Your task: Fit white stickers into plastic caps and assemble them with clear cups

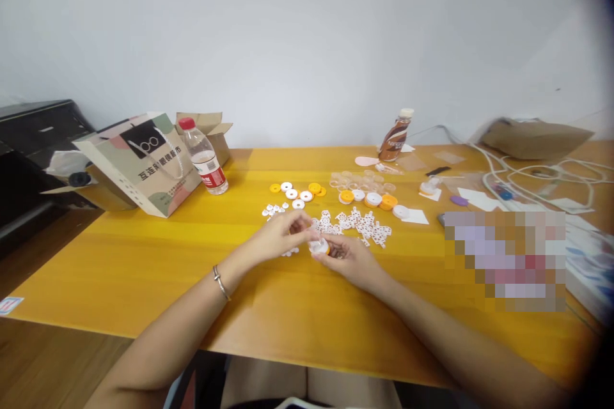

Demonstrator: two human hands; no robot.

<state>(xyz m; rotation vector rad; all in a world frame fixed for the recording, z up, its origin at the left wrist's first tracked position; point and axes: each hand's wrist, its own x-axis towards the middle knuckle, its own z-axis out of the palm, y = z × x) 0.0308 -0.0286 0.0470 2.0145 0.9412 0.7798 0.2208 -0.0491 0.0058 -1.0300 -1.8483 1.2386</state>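
My right hand (352,260) holds a small round plastic piece (318,247), clear-white on top with an orange edge, between thumb and fingers. Close above it, my left hand (288,233) has its fingers pinched together at the piece; whatever they grip is too small to make out. Just beyond my hands lie many white openwork plastic parts (367,227) in a loose pile. Small white parts (274,209) are scattered beside my left hand, some partly hidden by it. White discs (306,195) and yellow discs (314,188) lie farther back.
Behind the pile are clear rings (355,180) and orange-white round pieces (387,202). A water bottle (208,166) and paper bag (144,169) stand left. A brown drink bottle (396,137) stands at the back. White cables (518,172) tangle at right.
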